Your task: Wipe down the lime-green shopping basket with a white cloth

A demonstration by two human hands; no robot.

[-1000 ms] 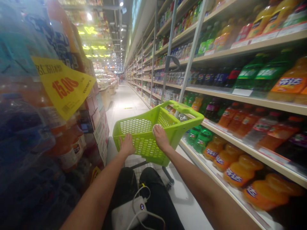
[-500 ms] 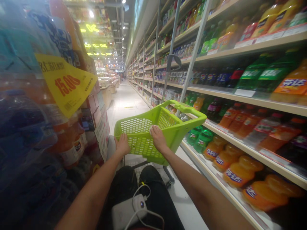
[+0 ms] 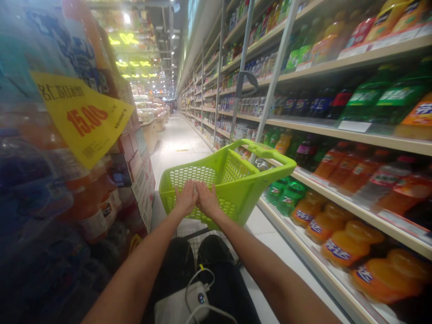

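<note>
A lime-green plastic shopping cart basket [image 3: 236,180] stands in the aisle in front of me, tilted a little to the right, with nothing visible inside. My left hand [image 3: 186,198] and my right hand [image 3: 206,199] lie side by side on the near rim of the basket, touching each other, fingers curled over the edge. Below them are my dark trousers and a white power bank [image 3: 178,303] with a white cable on my lap.
Shelves of soda bottles [image 3: 340,234], orange, green and dark, run along the right. On the left rises a stack of wrapped bottle packs with a yellow price sign reading 15.00 [image 3: 83,119]. The white tiled aisle [image 3: 178,141] stretches ahead between them.
Both hands have slid toward each other along the near rim of the basket and now meet in the middle. The cart has shifted slightly to the right.
</note>
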